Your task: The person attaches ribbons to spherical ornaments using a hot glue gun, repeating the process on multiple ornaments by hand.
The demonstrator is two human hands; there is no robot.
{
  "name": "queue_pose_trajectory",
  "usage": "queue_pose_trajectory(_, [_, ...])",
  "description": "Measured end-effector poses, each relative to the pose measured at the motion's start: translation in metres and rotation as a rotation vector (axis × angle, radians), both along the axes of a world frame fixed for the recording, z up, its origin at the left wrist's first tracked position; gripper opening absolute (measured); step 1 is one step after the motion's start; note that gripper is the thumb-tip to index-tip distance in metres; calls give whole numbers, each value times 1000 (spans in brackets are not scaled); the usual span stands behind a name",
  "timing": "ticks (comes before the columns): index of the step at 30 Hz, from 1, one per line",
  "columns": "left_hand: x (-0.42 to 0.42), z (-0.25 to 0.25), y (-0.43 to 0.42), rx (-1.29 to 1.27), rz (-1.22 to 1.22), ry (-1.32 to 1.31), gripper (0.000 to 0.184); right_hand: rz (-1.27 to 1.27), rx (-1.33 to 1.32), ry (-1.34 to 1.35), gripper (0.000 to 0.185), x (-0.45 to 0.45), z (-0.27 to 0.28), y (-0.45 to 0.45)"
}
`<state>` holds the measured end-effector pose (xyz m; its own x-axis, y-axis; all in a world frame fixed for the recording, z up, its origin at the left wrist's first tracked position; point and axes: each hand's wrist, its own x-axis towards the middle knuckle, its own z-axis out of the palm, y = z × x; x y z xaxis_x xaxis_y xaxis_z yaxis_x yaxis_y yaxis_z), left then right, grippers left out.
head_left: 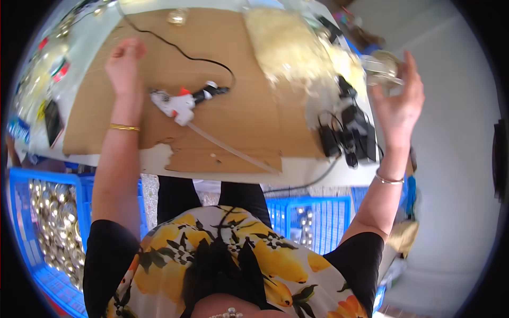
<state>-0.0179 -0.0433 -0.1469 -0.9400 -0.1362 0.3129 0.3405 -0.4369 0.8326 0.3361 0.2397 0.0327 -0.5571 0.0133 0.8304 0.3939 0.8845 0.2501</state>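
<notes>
My left hand [124,61] is over the left part of the cardboard sheet [212,47], its fingers curled closed. Whatever they may hold is hidden. Out beyond the table's right edge, my right hand [398,106] has its thumb and fingers around a shiny, clear and gold round piece [383,69], which is blurred. A white hot glue gun [177,103] with a black handle and an orange part lies on the cardboard between my hands. From it a long translucent glue stick [233,147] slants toward the front edge. Another small gold and clear round piece [177,17] sits at the far side.
A clear bag of pale yellowish pieces [289,45] lies at the back right. Black power adapters [355,132] and cables crowd the right front edge. At left are a dark phone-like slab [53,122] and a blue crate [82,212] of gold round pieces; another blue crate [321,204] stands under the table.
</notes>
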Motion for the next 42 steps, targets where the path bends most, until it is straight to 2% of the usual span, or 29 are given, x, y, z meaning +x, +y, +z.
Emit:
queue_pose_trajectory(2, [-2,3,-4,23,-20,-52,9,-125,-197,118,68,64,-9,16])
queue_pose_trajectory(3, [-18,-6,-12,55,-100,4,8,-169,-295,207,66,95,-21,29])
queue_pose_trajectory(4, [-37,-15,-19,19,-148,44,9,-140,-544,260,66,130,-29,32])
queue_pose_trajectory(5, [-46,-18,-23,21,-151,49,10,-167,-630,369,64,155,-41,26])
queue_pose_trajectory(7, [-56,-17,-26,6,-182,50,12,-214,-916,528,55,242,-94,50])
queue_pose_trajectory(8, [-59,-16,-28,3,-170,63,13,-257,-989,638,44,262,-120,36])
queue_pose_trajectory(9, [-61,-17,-31,1,-157,78,15,-189,-1040,667,32,298,-160,40])
queue_pose_trajectory(10, [-64,-18,-33,-19,-186,76,15,-261,-1209,699,34,333,-203,36])
queue_pose_trajectory(11, [-68,-20,-36,-48,-175,73,15,-461,-1333,761,32,360,-246,28])
queue_pose_trajectory(13, [-75,-22,-41,-140,-156,76,17,-725,-1534,881,25,395,-336,7])
queue_pose_trajectory(14, [-65,-18,-39,-163,-162,76,17,-699,-1632,861,26,407,-375,-5])
queue_pose_trajectory(16, [-60,-15,-36,-173,-145,49,18,-930,-1819,886,31,404,-404,-34])
queue_pose_trajectory(20, [-38,-6,-30,-283,-44,51,20,-1018,-2001,843,35,412,-445,-45])
queue_pose_trajectory(22, [-40,-7,-30,-233,-62,17,13,-1142,-2016,899,39,405,-437,-40])
queue_pose_trajectory(23, [-38,-6,-30,-245,-60,12,13,-1176,-2027,808,39,413,-439,-31])
queue_pose_trajectory(25, [-19,1,-23,-304,-23,19,21,-1100,-1908,830,34,419,-432,-21])
queue_pose_trajectory(28, [-44,-9,-33,-243,-118,44,16,-932,-1744,940,35,428,-422,3])
queue_pose_trajectory(31, [-32,-7,-28,-230,-72,30,17,-815,-1592,980,40,415,-372,22])
queue_pose_trajectory(35, [-46,-11,-34,-191,-169,13,17,-558,-1346,1096,30,357,-277,32])
queue_pose_trajectory(39, [-29,-10,-25,-244,-136,36,20,-312,-1196,980,10,301,-189,46])
queue_pose_trajectory(42, [-20,-8,-17,-218,-116,-1,19,-61,-1114,869,7,252,-130,58])
